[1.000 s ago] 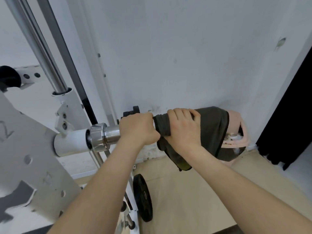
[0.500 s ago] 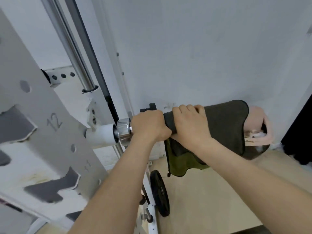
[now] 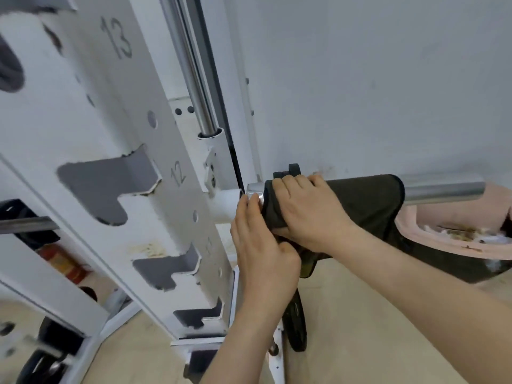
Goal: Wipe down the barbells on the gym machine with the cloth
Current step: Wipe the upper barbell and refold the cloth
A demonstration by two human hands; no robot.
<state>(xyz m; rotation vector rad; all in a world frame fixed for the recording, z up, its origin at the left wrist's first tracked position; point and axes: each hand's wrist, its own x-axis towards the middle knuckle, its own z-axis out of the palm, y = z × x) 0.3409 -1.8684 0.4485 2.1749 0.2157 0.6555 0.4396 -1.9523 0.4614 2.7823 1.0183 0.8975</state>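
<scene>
- The barbell sleeve [image 3: 443, 192] sticks out horizontally from the white rack upright [image 3: 116, 189], its bare chrome end pointing right toward the wall; the dark green cloth [image 3: 368, 200] is draped over the middle of it and hangs down below.
- The right hand [image 3: 307, 214] lies on top of the cloth at its inner end, fingers [image 3: 293, 184] curled over the bar and clenched on cloth and sleeve together.
- The left hand [image 3: 263, 253] sits just beneath and beside it; its fingertips [image 3: 249, 203] touch the chrome collar [image 3: 253, 189] while the rest of the hand is closed on the hanging fold of cloth.
- Progress, as I judge it: the wiping is mid-way on this sleeve, with the cloth worked up against the collar; the exposed outer end looks shiny but I cannot tell whether it has been wiped; the long bar [image 3: 25, 225] glimpsed left of the upright is not being touched now and looks to be left.
- Below the sleeve's free end stands a pink bin [image 3: 410, 225] lined with a dark bag; inside lie white scraps and some brownish litter, too small to name.
- A black weight plate [image 3: 297, 322] leans low on the frame near the floor.
</scene>
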